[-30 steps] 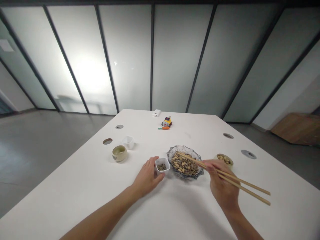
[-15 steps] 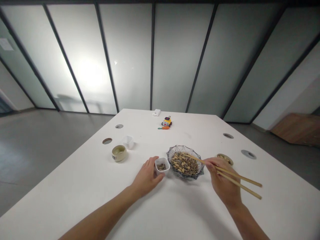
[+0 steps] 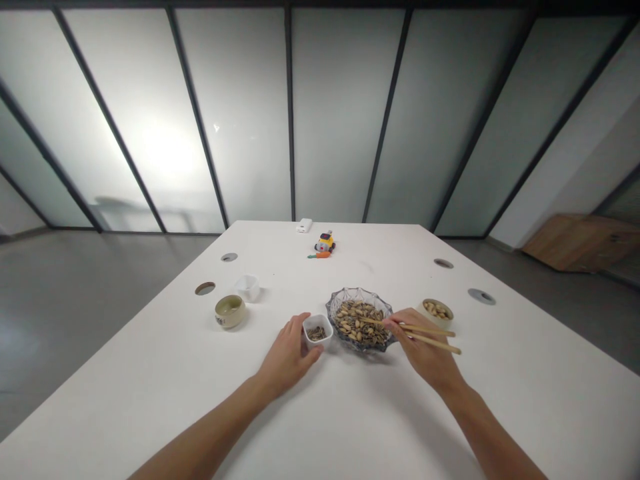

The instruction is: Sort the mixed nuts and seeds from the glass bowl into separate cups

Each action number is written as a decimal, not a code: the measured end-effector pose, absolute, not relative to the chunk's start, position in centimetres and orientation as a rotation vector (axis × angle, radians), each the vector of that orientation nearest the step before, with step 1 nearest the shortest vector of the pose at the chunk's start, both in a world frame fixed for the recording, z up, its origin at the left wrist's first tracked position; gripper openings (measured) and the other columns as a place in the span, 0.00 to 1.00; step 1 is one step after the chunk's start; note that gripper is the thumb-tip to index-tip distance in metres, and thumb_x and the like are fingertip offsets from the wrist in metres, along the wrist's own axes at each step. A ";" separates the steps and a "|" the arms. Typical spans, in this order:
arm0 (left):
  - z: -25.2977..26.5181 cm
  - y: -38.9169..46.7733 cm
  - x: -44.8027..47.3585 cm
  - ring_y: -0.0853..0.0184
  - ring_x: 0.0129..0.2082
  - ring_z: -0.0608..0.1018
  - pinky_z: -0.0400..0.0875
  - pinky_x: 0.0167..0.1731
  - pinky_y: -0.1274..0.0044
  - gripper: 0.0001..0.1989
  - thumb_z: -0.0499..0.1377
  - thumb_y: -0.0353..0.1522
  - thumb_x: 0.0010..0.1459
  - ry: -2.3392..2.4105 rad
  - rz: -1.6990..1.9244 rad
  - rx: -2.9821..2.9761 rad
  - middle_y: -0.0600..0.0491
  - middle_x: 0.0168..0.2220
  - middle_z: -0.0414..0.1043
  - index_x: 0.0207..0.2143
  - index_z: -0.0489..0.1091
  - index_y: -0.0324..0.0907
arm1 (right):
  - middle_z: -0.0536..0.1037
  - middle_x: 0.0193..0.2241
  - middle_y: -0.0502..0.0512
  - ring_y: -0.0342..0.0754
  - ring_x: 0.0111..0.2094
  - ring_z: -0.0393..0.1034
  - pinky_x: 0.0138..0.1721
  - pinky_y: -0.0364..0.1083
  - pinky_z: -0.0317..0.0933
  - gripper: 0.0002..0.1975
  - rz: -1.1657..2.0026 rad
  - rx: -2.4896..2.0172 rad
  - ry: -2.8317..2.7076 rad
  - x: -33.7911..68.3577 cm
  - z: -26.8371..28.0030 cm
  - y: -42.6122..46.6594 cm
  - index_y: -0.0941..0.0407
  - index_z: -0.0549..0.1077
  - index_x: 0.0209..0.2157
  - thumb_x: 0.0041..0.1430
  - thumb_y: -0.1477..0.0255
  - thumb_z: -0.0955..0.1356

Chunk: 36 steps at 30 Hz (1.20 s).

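My left hand (image 3: 289,353) is wrapped round the left side of a small white cup (image 3: 318,341), which has some dark striped seeds (image 3: 315,333) at its bottom. Just right of the cup stands a scalloped clear glass bowl (image 3: 336,291), filled with a mix of striped sunflower seeds and paler nuts (image 3: 361,323). My right hand (image 3: 425,350) grips a pair of wooden chopsticks (image 3: 434,341) over the bowl's right rim. Their tips reach down into the mix; whether they pinch a piece is too small to tell.
Behind my right hand is a pale bowl of nuts (image 3: 437,311). To the left stand a green-beige bowl (image 3: 230,312) and a white cup (image 3: 247,289). Farther back on the white table (image 3: 200,400) lie a yellow toy car (image 3: 325,243), a toy carrot (image 3: 320,255) and a white box (image 3: 304,225).
My right hand has moved left and closer over the glass bowl with the chopsticks, uncovering more of the nut bowl behind. My left hand stays on the cup. The whole view has shifted slightly.
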<state>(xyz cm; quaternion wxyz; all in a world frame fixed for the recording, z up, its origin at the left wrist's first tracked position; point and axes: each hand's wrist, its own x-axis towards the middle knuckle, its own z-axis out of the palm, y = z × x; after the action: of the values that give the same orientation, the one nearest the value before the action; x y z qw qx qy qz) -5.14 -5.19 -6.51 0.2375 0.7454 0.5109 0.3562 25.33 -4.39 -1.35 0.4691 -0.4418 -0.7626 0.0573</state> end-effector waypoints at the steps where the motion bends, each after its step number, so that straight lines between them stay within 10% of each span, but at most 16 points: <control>1: -6.6 -5.2 -5.2 0.51 0.58 0.77 0.71 0.60 0.58 0.29 0.65 0.34 0.62 1.399 0.975 2.044 0.43 0.59 0.74 0.64 0.64 0.44 | 0.81 0.29 0.53 0.50 0.31 0.77 0.35 0.48 0.71 0.19 0.134 -1.073 -1.865 25.4 -1.3 -4.4 0.51 0.79 0.33 0.75 0.56 0.67; 21: -6.5 -5.2 -5.1 0.50 0.60 0.76 0.69 0.62 0.57 0.29 0.64 0.34 0.62 1.412 0.947 2.036 0.41 0.60 0.72 0.65 0.63 0.43 | 0.85 0.34 0.54 0.52 0.36 0.81 0.38 0.50 0.74 0.11 0.304 -0.869 -1.615 20.5 -1.7 -7.7 0.49 0.83 0.36 0.71 0.61 0.71; 36: -6.2 -5.3 -5.2 0.50 0.62 0.75 0.69 0.63 0.58 0.30 0.65 0.34 0.62 1.415 0.940 2.036 0.41 0.62 0.73 0.65 0.64 0.42 | 0.79 0.26 0.53 0.50 0.28 0.73 0.32 0.49 0.67 0.24 0.053 -1.134 -1.701 25.8 -1.0 -4.3 0.52 0.77 0.29 0.70 0.48 0.68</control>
<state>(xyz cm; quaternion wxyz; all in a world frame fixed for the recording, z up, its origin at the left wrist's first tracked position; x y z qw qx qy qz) -5.23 -5.26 -6.22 0.2427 0.7449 0.5176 0.3438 25.75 -4.34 -0.98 0.5210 -0.4733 -0.7100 0.0221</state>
